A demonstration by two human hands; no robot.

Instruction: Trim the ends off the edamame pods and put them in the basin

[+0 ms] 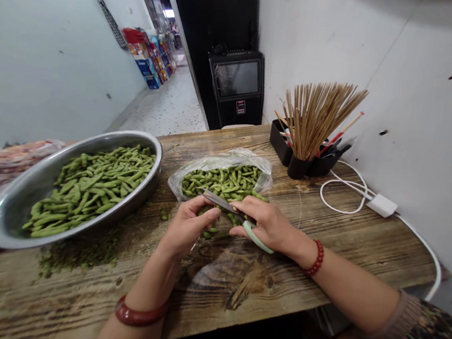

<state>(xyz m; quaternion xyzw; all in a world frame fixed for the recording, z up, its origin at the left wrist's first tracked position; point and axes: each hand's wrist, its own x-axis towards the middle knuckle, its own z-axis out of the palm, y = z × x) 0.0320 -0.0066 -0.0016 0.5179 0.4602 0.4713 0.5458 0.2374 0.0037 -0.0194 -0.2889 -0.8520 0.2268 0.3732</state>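
Observation:
My right hand [263,219] grips a pair of scissors [257,237] with pale green handles, its blades pointing left across my left hand's fingertips. My left hand [193,221] is closed in a pinch at the blades, with a green edamame pod [205,210] partly hidden by the fingers. Just beyond both hands, a clear plastic bag [268,170] lies spread, full of edamame pods [228,178]. To the left, a large metal basin [4,222] holds a heap of edamame pods [93,184]. Green trimmings [84,248] are scattered beside the basin.
The wooden table [276,289] runs to the wall. At the back right stand a black organizer [282,141], bundled wooden sticks [317,115] and a white cable with an adapter [381,205]. A wrapped bag [12,162] lies left of the basin. A black machine [237,87] stands behind.

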